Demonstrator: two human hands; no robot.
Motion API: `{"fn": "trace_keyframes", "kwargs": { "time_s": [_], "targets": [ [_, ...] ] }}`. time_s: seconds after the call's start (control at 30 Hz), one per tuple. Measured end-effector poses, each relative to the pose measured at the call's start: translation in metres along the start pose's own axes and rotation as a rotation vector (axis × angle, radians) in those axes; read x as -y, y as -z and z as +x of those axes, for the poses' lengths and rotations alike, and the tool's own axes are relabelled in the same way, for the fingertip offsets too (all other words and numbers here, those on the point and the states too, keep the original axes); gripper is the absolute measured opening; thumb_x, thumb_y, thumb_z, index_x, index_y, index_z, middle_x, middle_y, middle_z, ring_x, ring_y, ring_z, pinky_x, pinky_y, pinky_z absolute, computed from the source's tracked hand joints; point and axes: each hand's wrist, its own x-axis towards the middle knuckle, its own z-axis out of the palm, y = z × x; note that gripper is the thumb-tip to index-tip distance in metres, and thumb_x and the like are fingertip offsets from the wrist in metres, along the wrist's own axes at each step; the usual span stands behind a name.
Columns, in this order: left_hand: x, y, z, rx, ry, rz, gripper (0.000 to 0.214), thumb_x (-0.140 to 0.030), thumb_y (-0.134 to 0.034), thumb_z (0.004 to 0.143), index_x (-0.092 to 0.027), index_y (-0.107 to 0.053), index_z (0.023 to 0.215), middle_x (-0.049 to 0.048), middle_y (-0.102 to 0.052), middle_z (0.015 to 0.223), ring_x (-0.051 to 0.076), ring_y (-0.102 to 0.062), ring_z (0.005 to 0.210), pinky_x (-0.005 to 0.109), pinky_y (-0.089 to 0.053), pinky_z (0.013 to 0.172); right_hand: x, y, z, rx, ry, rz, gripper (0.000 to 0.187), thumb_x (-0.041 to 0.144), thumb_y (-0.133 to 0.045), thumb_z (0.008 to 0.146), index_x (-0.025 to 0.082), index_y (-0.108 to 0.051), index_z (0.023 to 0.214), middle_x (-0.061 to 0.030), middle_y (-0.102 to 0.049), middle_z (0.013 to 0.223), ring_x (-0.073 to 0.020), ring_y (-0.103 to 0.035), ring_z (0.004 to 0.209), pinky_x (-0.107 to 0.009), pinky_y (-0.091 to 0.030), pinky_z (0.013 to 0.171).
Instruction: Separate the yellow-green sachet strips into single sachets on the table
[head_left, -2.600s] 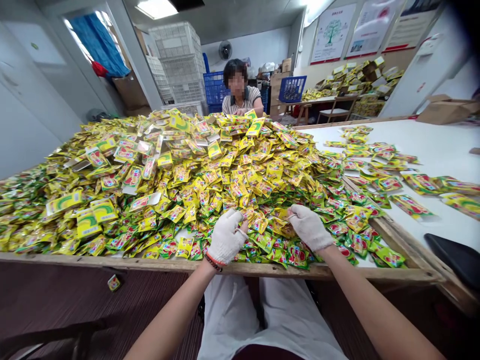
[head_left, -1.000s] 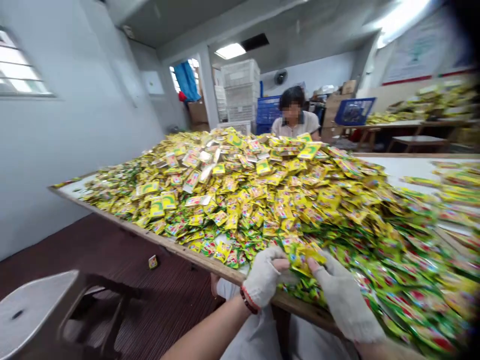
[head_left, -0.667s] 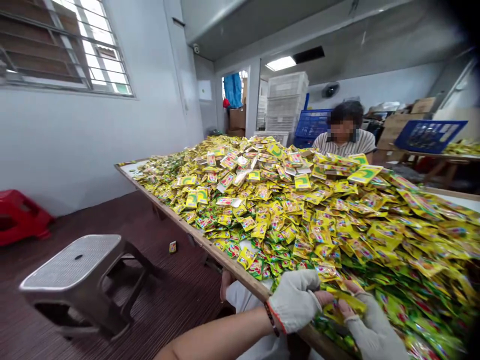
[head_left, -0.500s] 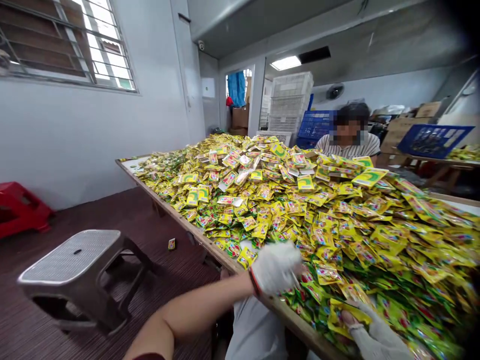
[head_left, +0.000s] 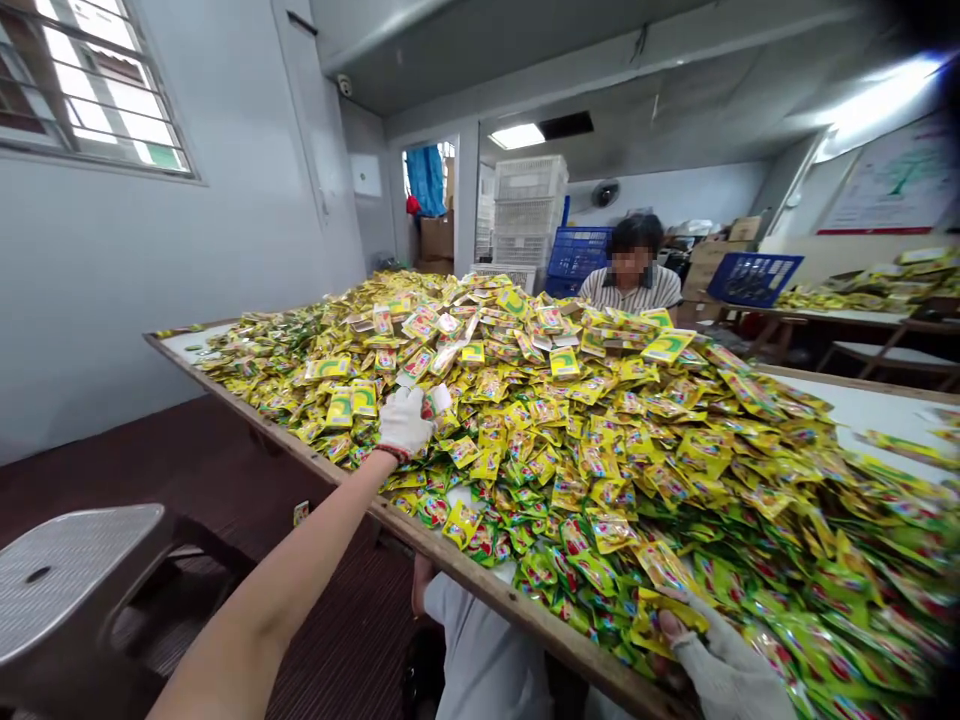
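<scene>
My left hand (head_left: 405,422), in a white knit glove with a dark and red cuff, reaches out over the near left side of the heap. Its fingers are closed around a small printed box (head_left: 435,401) with a white flap showing. Low at the right, my right hand (head_left: 724,650) wears a white glove that leaves the thumb tip bare. It pinches a yellow sachet (head_left: 651,622) just above the table's near edge. Around both hands lies a large heap of yellow and green sachets (head_left: 600,450), with flat yellow boxes (head_left: 364,400) among them.
The wooden table rim (head_left: 480,565) runs along my lap. A grey stool (head_left: 82,560) stands on the floor at left. Across the heap sits another person (head_left: 634,285). White crates (head_left: 529,205), blue crates (head_left: 577,255) and another laden table (head_left: 847,312) are behind.
My left hand has moved forward and left from the near edge onto the small box. The right hand still holds the yellow sachet. The view has turned right.
</scene>
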Motion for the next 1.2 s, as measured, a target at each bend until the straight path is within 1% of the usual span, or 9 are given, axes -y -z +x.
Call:
{"fn": "trace_keyframes", "kwargs": {
  "time_s": [0.1, 0.27, 0.37, 0.47, 0.53, 0.8, 0.97, 1.07, 1.2],
  "targets": [
    [-0.045, -0.004, -0.054, -0.064, -0.16, -0.215, 0.057, -0.049, -0.063, 0.072, -0.017, -0.045, 0.116, 0.0094, -0.052, 0.109, 0.024, -0.052, 0.1, 0.032, -0.043, 0.085, 0.01, 0.001, -0.006, 0.043, -0.023, 0.006, 0.047, 0.058, -0.059, 0.073, 0.02, -0.066, 0.1, -0.0029, -0.07, 0.072, -0.0201, -0.064, 0.061, -0.026, -0.051, 0.054],
    [-0.132, -0.014, -0.156, 0.127, -0.509, -0.295, 0.051, -0.037, -0.068, 0.066, -0.021, -0.051, 0.111, 0.0071, -0.056, 0.102, 0.025, -0.054, 0.093, 0.035, -0.045, 0.083, 0.044, -0.007, -0.015, -0.074, 0.048, 0.113, 0.042, 0.054, -0.05, 0.084, 0.019, -0.057, 0.107, -0.0017, -0.065, 0.068, -0.0155, -0.057, 0.051, -0.026, -0.046, 0.048],
    [-0.16, -0.017, -0.184, 0.179, -0.557, -0.346, 0.056, -0.035, -0.067, 0.064, -0.02, -0.05, 0.115, 0.0081, -0.057, 0.103, 0.025, -0.054, 0.093, 0.037, -0.046, 0.082, 0.048, -0.006, -0.007, -0.125, 0.15, 0.007, 0.038, 0.05, -0.05, 0.085, 0.018, -0.059, 0.103, -0.006, -0.068, 0.076, -0.0182, -0.061, 0.06, -0.029, -0.049, 0.056],
    [-0.171, -0.018, -0.188, 0.2, -0.565, -0.387, 0.057, -0.034, -0.065, 0.065, -0.02, -0.049, 0.118, 0.0078, -0.057, 0.104, 0.026, -0.054, 0.094, 0.038, -0.047, 0.084, 0.036, 0.001, 0.001, -0.115, 0.299, -0.166, 0.033, 0.045, -0.054, 0.084, 0.018, -0.064, 0.099, -0.0109, -0.07, 0.095, -0.0235, -0.064, 0.086, -0.035, -0.05, 0.079],
    [-0.172, -0.018, -0.187, 0.219, -0.585, -0.395, 0.055, -0.032, -0.065, 0.065, -0.02, -0.05, 0.116, 0.008, -0.057, 0.105, 0.026, -0.054, 0.095, 0.039, -0.047, 0.084, 0.028, 0.008, 0.004, -0.074, 0.334, -0.222, 0.031, 0.042, -0.053, 0.084, 0.018, -0.066, 0.099, -0.0108, -0.07, 0.099, -0.024, -0.063, 0.092, -0.036, -0.049, 0.085],
    [-0.165, -0.015, -0.183, 0.199, -0.666, -0.463, 0.057, -0.03, -0.067, 0.064, -0.019, -0.052, 0.117, 0.0084, -0.057, 0.108, 0.026, -0.054, 0.1, 0.039, -0.047, 0.088, 0.043, 0.035, 0.014, 0.211, 0.331, -0.324, 0.022, 0.034, -0.055, 0.081, 0.02, -0.072, 0.083, -0.0026, -0.071, 0.079, -0.0183, -0.063, 0.073, -0.026, -0.048, 0.066],
    [-0.17, -0.015, -0.186, 0.235, -0.767, -0.347, 0.06, -0.027, -0.066, 0.062, -0.019, -0.051, 0.12, 0.0101, -0.056, 0.115, 0.029, -0.053, 0.103, 0.043, -0.046, 0.088, 0.051, 0.034, 0.013, 0.239, 0.389, -0.492, 0.017, 0.028, -0.055, 0.08, 0.02, -0.069, 0.074, -0.002, -0.068, 0.071, -0.0168, -0.059, 0.068, -0.025, -0.043, 0.062],
    [-0.177, -0.014, -0.19, 0.234, -0.741, -0.338, 0.058, -0.025, -0.065, 0.062, -0.02, -0.05, 0.119, 0.0095, -0.056, 0.116, 0.029, -0.053, 0.104, 0.042, -0.046, 0.089, 0.05, 0.027, 0.011, 0.182, 0.423, -0.502, 0.016, 0.027, -0.055, 0.082, 0.02, -0.067, 0.076, -0.0024, -0.067, 0.073, -0.0167, -0.059, 0.07, -0.026, -0.043, 0.065],
    [-0.185, -0.016, -0.191, 0.257, -0.651, -0.428, 0.049, -0.031, -0.065, 0.067, -0.02, -0.051, 0.113, 0.0078, -0.057, 0.108, 0.025, -0.054, 0.1, 0.038, -0.046, 0.088, 0.04, 0.019, 0.007, -0.077, 0.505, -0.516, 0.016, 0.025, -0.051, 0.087, 0.019, -0.066, 0.082, -0.0058, -0.067, 0.082, -0.0184, -0.06, 0.077, -0.027, -0.043, 0.071]
  ]
}}
